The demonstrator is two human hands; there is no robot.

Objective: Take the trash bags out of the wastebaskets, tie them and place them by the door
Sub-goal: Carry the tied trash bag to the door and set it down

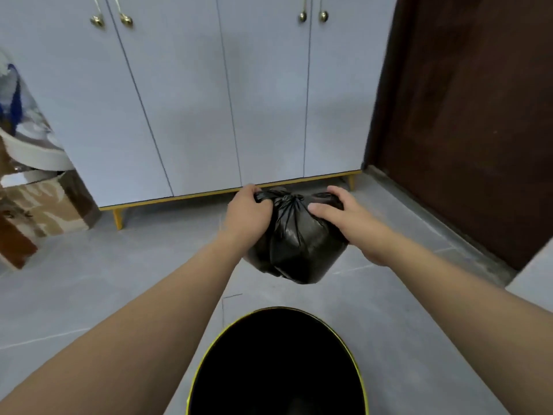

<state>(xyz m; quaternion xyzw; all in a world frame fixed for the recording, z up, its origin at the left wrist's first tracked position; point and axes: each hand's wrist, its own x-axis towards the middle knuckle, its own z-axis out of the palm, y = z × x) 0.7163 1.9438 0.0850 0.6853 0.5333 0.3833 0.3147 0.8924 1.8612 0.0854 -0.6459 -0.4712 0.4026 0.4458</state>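
A grey tiled floor (pixel 89 280) fills the lower view. A pale cabinet (pixel 209 100) on short yellow legs stands from 10 to 1 o'clock, with brass handles (pixel 111 19) near the top edge. A dark brown door (pixel 466 115) runs down the 2 to 3 o'clock side, meeting the floor at a low sill. At 9 o'clock sits a blurred heap of boxes and wrapped items (pixel 33 175); what they are cannot be told.

At 6 o'clock is the black wastebasket (pixel 278 369), round, with a thin yellow rim and a dark inside. Just past it, near the centre, the black trash bag (pixel 296 250) is full and gathered into a bunched neck at its top, between the wastebasket and the cabinet's base.

The left hand (pixel 247 209) curls round a bag end at the neck's 9 o'clock side. The right hand (pixel 338 211) grips the other end at 3 o'clock, thumb lying across the plastic. The knot sits between the two hands.
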